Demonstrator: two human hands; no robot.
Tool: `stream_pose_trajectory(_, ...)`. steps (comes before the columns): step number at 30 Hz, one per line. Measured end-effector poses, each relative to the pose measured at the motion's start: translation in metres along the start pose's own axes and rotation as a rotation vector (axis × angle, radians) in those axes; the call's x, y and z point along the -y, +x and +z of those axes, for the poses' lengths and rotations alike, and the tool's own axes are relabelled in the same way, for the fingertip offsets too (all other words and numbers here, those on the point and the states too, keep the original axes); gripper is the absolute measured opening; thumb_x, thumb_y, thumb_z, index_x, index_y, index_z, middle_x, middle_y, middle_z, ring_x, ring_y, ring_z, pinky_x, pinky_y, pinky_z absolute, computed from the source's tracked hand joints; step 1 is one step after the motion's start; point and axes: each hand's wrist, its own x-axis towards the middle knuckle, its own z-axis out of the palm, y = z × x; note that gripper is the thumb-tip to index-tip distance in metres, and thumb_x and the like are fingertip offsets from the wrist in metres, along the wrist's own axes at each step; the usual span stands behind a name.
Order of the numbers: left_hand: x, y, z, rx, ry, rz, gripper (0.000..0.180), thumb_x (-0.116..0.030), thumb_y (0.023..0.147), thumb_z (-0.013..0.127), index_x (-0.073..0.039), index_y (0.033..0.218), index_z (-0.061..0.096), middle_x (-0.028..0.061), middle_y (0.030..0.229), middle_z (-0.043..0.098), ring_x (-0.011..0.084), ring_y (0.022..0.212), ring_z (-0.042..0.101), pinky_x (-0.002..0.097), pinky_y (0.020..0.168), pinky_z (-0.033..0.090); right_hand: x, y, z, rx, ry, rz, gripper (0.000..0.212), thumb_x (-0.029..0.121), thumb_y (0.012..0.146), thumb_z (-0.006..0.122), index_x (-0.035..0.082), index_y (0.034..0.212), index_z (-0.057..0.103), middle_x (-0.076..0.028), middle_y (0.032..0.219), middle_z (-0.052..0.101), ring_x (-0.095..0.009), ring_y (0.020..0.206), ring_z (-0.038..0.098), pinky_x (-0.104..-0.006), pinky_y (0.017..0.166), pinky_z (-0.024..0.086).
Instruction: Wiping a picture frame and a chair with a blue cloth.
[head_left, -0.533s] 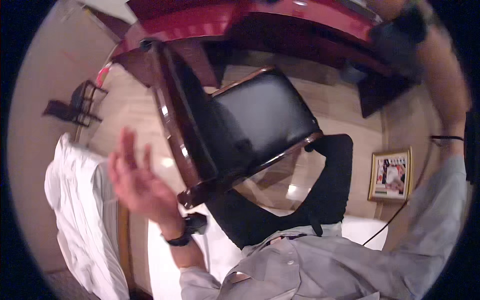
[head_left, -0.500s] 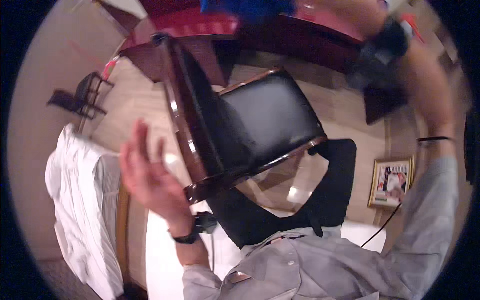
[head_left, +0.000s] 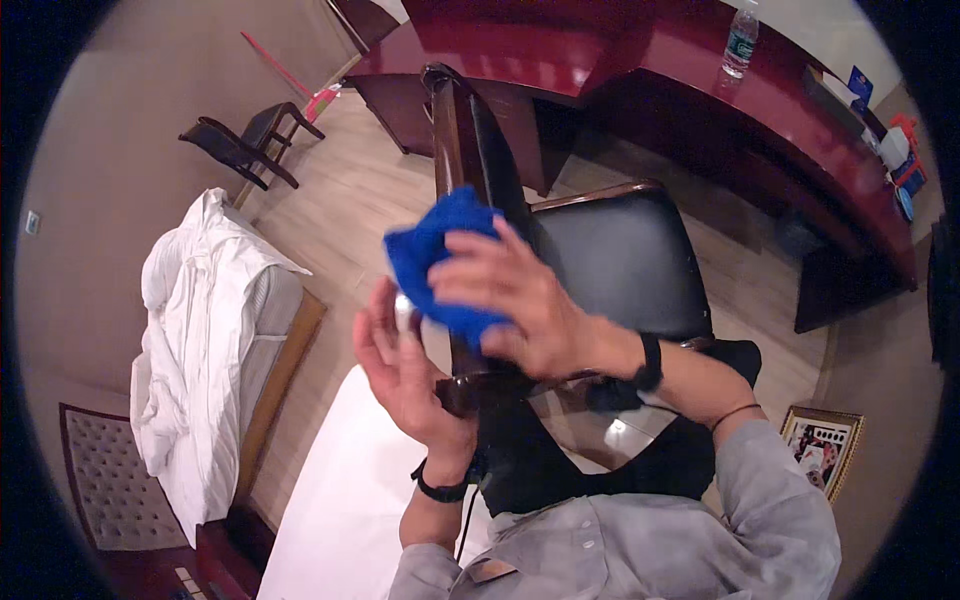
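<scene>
My right hand [head_left: 515,300] grips a blue cloth [head_left: 425,250], bunched and slightly blurred, in front of the chair's backrest. My left hand [head_left: 410,370] is just below and left of the cloth, palm up with its fingers bent and apart. A small bright white spot shows between its thumb and fingers; I cannot tell whether it is a thing or a gleam on the floor. The black padded chair [head_left: 620,250] has a glossy dark wood frame [head_left: 450,140] and stands side-on before me. Cloth and hands hide the lower backrest; contact with it cannot be made out.
A curved dark red desk [head_left: 480,50] runs across the back, with a water bottle [head_left: 740,45] on it. White bedding [head_left: 190,330] lies on a bed at left, beyond which stands another black chair [head_left: 250,145]. A framed picture [head_left: 820,450] is at right.
My right hand has come down from above the desk to the chair's backrest with the blue cloth. My left hand has moved in beside it. The whole view has shifted.
</scene>
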Motion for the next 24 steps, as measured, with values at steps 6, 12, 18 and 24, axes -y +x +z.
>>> stream_pose_trajectory(6,-0.015,-0.001,-0.007,0.193,0.006,-0.341,0.049,-0.007,0.085,0.059,-0.003,0.132,0.045,0.0256,0.143,0.039,0.0369,0.134,0.038,0.0483,0.111,0.032,-0.153,0.079,-0.001,-0.146,-0.096,0.119,0.034,0.031,0.098,0.048,0.01,0.123,0.058,-0.01,0.132,0.054,-0.031,0.134,0.04,-0.0475,0.112,0.025)
stream_pose_trajectory(12,-0.011,0.005,-0.004,0.253,0.03,-0.338,0.051,-0.004,0.084,0.058,-0.004,0.133,0.043,0.0255,0.142,0.039,0.0362,0.134,0.038,0.045,0.11,0.034,-0.197,0.109,-0.003,-0.264,-0.242,0.162,0.037,0.033,0.096,0.049,0.004,0.115,0.06,-0.012,0.124,0.059,-0.03,0.123,0.049,-0.0423,0.102,0.037)
stream_pose_trajectory(18,-0.008,0.007,-0.01,0.18,-0.004,-0.322,0.048,-0.005,0.088,0.056,-0.002,0.133,0.041,0.0215,0.141,0.042,0.0342,0.134,0.039,0.0445,0.11,0.034,-0.082,0.034,0.022,-0.289,0.064,0.27,0.04,0.027,0.097,0.05,0.004,0.129,0.054,-0.015,0.136,0.052,-0.033,0.134,0.041,-0.0401,0.111,0.031)
stream_pose_trajectory(24,-0.013,0.007,-0.006,0.153,0.047,-0.335,0.046,-0.01,0.094,0.05,0.002,0.135,0.032,0.0202,0.138,0.044,0.0251,0.123,0.051,0.0389,0.101,0.044,0.068,-0.054,0.026,-0.182,0.149,0.289,0.044,0.025,0.094,0.052,0.007,0.135,0.051,-0.014,0.144,0.043,-0.036,0.139,0.031,-0.0513,0.113,0.024)
